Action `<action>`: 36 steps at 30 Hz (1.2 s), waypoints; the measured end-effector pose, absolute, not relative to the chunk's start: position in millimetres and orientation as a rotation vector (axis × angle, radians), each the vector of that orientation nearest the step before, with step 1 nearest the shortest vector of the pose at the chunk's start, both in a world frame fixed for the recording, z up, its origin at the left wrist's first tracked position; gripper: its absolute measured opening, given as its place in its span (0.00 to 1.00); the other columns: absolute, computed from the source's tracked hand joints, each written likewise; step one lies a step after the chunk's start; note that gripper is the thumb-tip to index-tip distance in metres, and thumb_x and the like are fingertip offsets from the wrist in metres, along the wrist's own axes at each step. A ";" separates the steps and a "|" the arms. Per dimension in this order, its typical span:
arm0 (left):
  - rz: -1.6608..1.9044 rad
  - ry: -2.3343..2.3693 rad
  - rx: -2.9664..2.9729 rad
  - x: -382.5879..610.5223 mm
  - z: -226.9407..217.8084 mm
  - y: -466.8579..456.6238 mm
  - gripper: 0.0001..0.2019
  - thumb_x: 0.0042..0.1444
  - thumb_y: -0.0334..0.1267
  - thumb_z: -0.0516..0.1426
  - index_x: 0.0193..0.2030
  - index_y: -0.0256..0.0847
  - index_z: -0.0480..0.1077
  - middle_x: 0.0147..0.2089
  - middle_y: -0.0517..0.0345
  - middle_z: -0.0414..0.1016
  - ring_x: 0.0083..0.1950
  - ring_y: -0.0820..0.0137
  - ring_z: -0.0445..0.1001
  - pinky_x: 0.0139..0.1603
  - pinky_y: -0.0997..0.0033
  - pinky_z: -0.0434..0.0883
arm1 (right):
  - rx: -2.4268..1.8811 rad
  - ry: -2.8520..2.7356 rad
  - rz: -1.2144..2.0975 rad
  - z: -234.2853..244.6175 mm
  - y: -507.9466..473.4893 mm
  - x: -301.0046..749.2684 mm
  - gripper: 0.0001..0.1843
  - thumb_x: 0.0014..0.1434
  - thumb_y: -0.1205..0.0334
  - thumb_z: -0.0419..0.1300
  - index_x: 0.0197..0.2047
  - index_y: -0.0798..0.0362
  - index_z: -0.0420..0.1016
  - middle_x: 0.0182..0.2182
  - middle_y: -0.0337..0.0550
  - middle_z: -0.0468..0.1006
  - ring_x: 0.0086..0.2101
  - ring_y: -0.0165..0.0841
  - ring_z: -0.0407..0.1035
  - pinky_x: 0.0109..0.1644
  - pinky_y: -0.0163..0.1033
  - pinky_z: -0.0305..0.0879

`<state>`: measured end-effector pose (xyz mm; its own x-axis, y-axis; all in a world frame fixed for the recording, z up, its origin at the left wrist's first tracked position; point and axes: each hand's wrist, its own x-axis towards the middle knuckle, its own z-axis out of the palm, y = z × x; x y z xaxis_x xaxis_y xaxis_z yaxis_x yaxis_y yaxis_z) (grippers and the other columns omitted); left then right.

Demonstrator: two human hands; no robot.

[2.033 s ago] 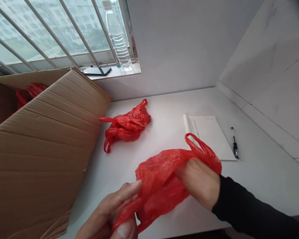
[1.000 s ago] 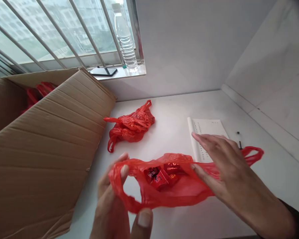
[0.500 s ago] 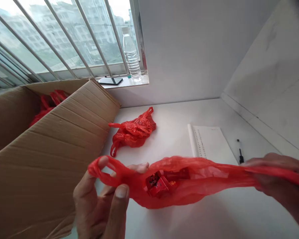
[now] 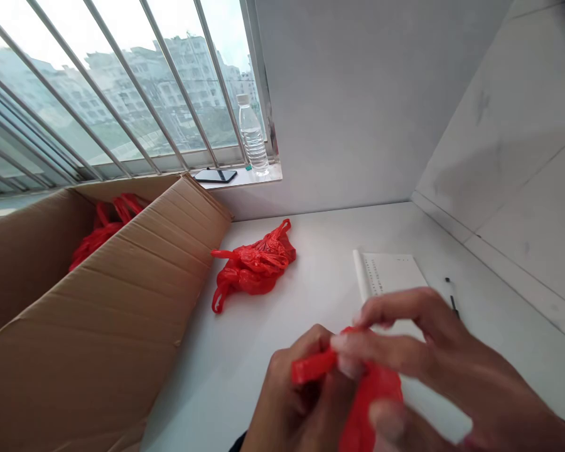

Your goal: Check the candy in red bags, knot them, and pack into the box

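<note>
My left hand [image 4: 297, 394] is closed around the gathered top of a red plastic bag [image 4: 374, 405], and a folded red strip pokes out between its fingers. Against it, my right hand [image 4: 428, 351] pinches the same bag near the thumb of my left hand; its fingers are slightly blurred. The bag hangs down between both hands, its lower part cut off by the frame's bottom edge. Behind the hands, a second red bag [image 4: 257, 267], bunched up with its handle loops sticking out, lies on the white table [image 4: 216, 364].
A big open cardboard box [image 4: 136, 295] stands at left with red plastic bags [image 4: 106, 235] inside. A notebook [image 4: 390, 269] and a pen [image 4: 453, 304] lie at right, partly behind my hand. A phone [image 4: 216, 176] and water bottle [image 4: 253, 141] sit on the windowsill.
The bag was stretched sideways between my hands, with small red packets showing inside. My hands have now come together at the right, and its top is bunched up. The view has tilted up slightly.
</note>
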<state>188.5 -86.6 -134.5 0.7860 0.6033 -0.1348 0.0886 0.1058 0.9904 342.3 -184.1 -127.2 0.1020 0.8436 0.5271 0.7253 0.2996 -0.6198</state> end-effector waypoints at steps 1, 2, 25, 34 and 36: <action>0.396 0.634 1.383 187.7 -133.9 -86.0 0.21 0.63 0.58 0.58 0.32 0.42 0.65 0.25 0.64 0.61 0.26 0.75 0.56 0.27 0.74 0.57 | -1.529 -1.602 0.146 -129.3 -184.2 344.8 0.17 0.68 0.58 0.60 0.60 0.39 0.71 0.51 0.43 0.75 0.50 0.32 0.75 0.41 0.28 0.78; 0.383 0.678 1.320 187.1 -134.4 -85.8 0.22 0.63 0.59 0.58 0.32 0.42 0.65 0.25 0.65 0.58 0.26 0.76 0.53 0.27 0.74 0.55 | -1.588 -1.574 0.167 -131.3 -183.6 347.2 0.16 0.69 0.57 0.59 0.59 0.38 0.71 0.51 0.42 0.75 0.49 0.32 0.75 0.42 0.28 0.78; 1.043 0.410 2.375 174.6 -185.7 -49.8 0.24 0.60 0.16 0.53 0.56 0.44 0.71 0.47 0.58 0.76 0.46 0.75 0.77 0.46 0.81 0.72 | -1.287 -1.095 1.340 -182.2 -136.0 355.2 0.28 0.72 0.40 0.49 0.63 0.50 0.66 0.24 0.30 0.63 0.24 0.26 0.55 0.28 0.34 0.54; 0.776 0.401 2.548 162.7 -200.5 -44.8 0.33 0.69 0.25 0.51 0.77 0.50 0.49 0.68 0.50 0.66 0.68 0.67 0.66 0.65 0.70 0.67 | -1.455 -1.259 1.036 -173.1 -140.9 355.4 0.13 0.71 0.51 0.55 0.41 0.51 0.71 0.37 0.40 0.75 0.39 0.32 0.69 0.43 0.38 0.67; 0.760 0.409 2.570 150.5 -208.5 -46.0 0.32 0.70 0.27 0.48 0.78 0.46 0.47 0.72 0.49 0.63 0.71 0.65 0.61 0.68 0.68 0.64 | -1.529 -1.277 0.914 -170.8 -148.3 359.7 0.12 0.72 0.53 0.52 0.42 0.50 0.70 0.41 0.41 0.76 0.44 0.33 0.70 0.44 0.39 0.67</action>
